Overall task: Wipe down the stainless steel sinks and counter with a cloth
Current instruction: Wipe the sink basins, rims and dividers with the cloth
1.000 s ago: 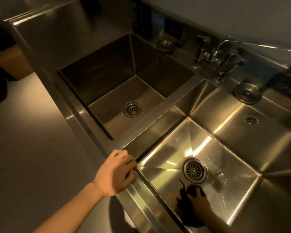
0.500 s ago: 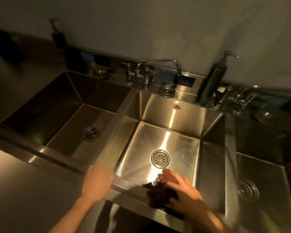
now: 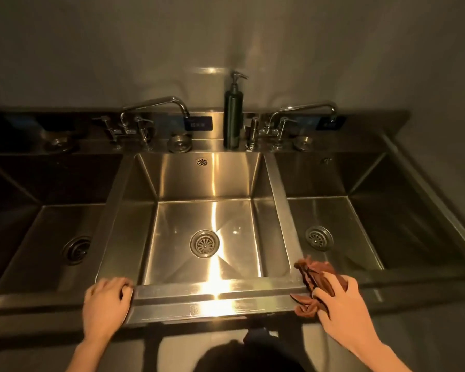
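1. The cloth [image 3: 314, 275] lay bunched on the rim [image 3: 212, 294]. It sat at the front corner where the divider [image 3: 279, 205] between the middle sink [image 3: 204, 181] and the right sink [image 3: 341, 216] met that rim. One end pointed toward the right sink and another drooped at the rim's outer edge.
2. The right hand [image 3: 344, 310] grasped the wad, with thumb and spread fingers closed over it and pressing it onto the steel.
3. The left hand [image 3: 106, 304] was on the rim at the middle sink's near-left corner, well apart from the cloth. Its fingers were bent over the edge in a bracing hold.
4. The cloth looked light, soft and limp. Its deep folds suggested it would not hold any shape, so loose ends would probably flop and drag behind a stroke. Whether it was damp could not be told.
5. The best hold was likely the middle of the wad, with the stray ends tucked under the palm. Flat fingers on top would suit the level runs. For the sinks' inner corners, a fold drawn over the fingertips would probably reach better.
6. The steel looked smooth and glossy, so the cloth should glide with little drag. It would need steady downward pressure to wipe rather than skate. On the narrow rim a loosely held wad could slide off the outer edge.
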